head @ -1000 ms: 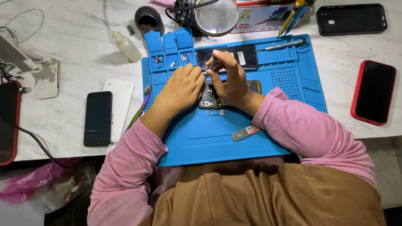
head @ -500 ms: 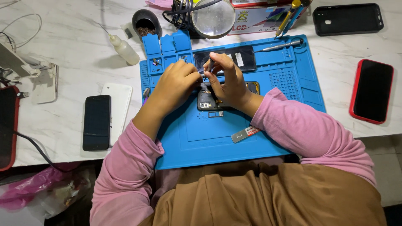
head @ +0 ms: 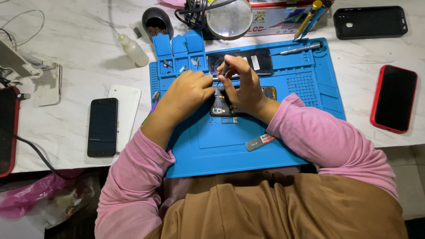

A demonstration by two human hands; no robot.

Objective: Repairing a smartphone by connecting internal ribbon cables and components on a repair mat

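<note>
Packaging sits at the far table edge: a flat printed box [head: 276, 20] in white, red and yellow behind a round magnifier [head: 229, 18]. Nearer, a small grey-and-red label strip [head: 260, 141] lies on the ribbed blue rubber mat [head: 310, 88]. The right hand [head: 241, 86] pinches a thin metal tool [head: 224, 69] over the opened phone [head: 221, 107] at mat centre; the left hand [head: 188, 93], fingers curled, presses on it.

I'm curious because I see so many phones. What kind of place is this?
Probably a phone repair bench. An opened phone lies on a blue work mat under the person's hands, a round magnifying glass stands behind it, and more phones, like the red-cased phone, wait nearby.
</note>
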